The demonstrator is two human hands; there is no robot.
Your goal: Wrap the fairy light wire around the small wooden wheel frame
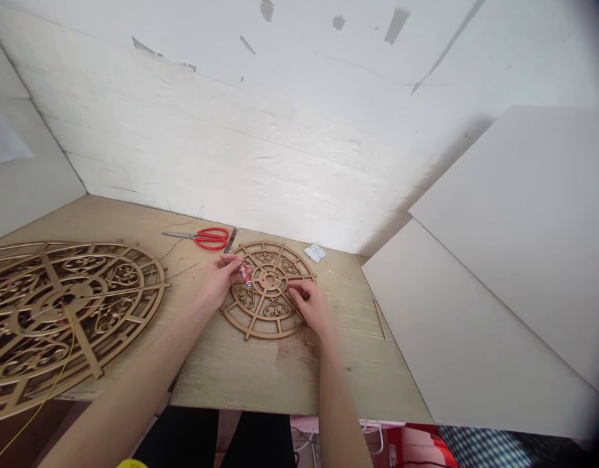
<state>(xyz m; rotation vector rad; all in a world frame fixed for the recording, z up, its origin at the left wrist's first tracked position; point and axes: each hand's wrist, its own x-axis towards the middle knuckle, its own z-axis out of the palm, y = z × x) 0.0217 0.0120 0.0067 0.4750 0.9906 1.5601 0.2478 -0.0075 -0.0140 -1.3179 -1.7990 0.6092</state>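
Note:
A round gold-brown openwork disc [269, 280] with scroll patterns and spokes lies flat on the table in front of me. My left hand [217, 283] is closed around a small red-and-white cylinder [245, 275], likely a battery, with a shiny end, tilted above the left part of the disc. At the disc's right side, my right hand [310, 304] is closed in a pinch near the centre ring. Whatever lies between its fingertips is too small to make out, though thin dark lines like wire show by that hand.
Similar discs [92, 364] are stacked at the left, with a yellow wire [60, 374] trailing off them. Red-handled scissors [212, 238] lie behind. A small white packet [314, 252] and a thin stick [380, 320] are on the table [368, 370]. White boards [455, 325] stand at right.

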